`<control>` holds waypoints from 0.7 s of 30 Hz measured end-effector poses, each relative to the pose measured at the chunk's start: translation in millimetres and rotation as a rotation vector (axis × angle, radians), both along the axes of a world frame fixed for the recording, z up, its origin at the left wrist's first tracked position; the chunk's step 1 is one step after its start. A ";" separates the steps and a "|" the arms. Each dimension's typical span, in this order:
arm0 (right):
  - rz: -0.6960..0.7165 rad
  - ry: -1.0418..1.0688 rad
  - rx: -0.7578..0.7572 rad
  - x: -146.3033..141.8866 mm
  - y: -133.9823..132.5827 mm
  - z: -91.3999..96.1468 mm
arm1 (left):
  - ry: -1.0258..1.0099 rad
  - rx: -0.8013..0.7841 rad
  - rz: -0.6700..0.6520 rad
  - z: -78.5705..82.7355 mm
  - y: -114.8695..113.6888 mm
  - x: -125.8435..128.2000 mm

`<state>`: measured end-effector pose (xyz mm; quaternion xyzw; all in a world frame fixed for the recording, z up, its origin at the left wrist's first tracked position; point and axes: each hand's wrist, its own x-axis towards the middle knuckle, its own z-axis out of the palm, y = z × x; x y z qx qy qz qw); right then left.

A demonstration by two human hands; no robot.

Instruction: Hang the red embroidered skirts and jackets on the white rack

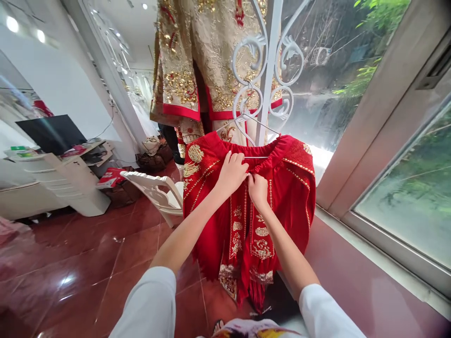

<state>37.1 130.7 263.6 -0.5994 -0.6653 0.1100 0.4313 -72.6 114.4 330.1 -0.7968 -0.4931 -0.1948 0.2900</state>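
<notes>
A red skirt (292,197) with gold embroidery and beaded lines hangs in front of me from a thin hanger (259,119). The hanger's hook is caught on a white scrolled metal stand (267,80). At the gathered waistband, my left hand (232,170) is closed on the fabric, left of the middle. Close beside it and a little lower, my right hand (258,188) pinches the waistband cloth at the front. The fingertips of both hands nearly meet there. Whatever small part lies between them is hidden.
Behind the skirt hangs a gold-beaded garment (218,61) with red trim. A white chair (158,192) stands to the left. Further left are a desk (59,183) with a black monitor (51,134) and a red box (112,177). A window (405,164) and sill run along the right.
</notes>
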 end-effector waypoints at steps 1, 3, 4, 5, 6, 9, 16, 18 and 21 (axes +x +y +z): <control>-0.007 0.032 0.016 0.5 2.7 -0.8 | 0.027 0.011 -0.008 -1.8 -0.3 0.1; 0.002 0.115 0.041 1.5 7.0 -4.3 | 0.084 -0.004 -0.033 -6.0 -1.6 1.0; 0.017 0.163 0.049 1.3 8.4 -6.8 | 0.104 -0.023 -0.033 -8.4 -2.2 1.6; 0.035 0.211 0.053 0.4 9.3 -9.6 | 0.115 -0.041 -0.018 -10.8 -2.6 2.2; 0.049 0.257 0.056 -1.1 9.6 -12.4 | 0.120 -0.054 0.007 -13.1 -3.0 2.6; 0.082 0.354 0.062 -7.6 7.2 -18.2 | 0.125 -0.075 0.063 -16.7 -5.7 1.5; 0.102 0.325 0.049 -6.3 -11.3 -11.4 | 0.079 -0.125 -0.072 -5.5 -21.5 -12.7; 0.121 0.293 -0.001 -3.1 -16.0 -16.0 | 0.078 -0.126 -0.098 -2.4 -25.7 -16.8; 0.167 0.220 -0.155 1.0 -22.6 -42.5 | 0.093 -0.142 -0.124 -0.2 -30.6 -25.1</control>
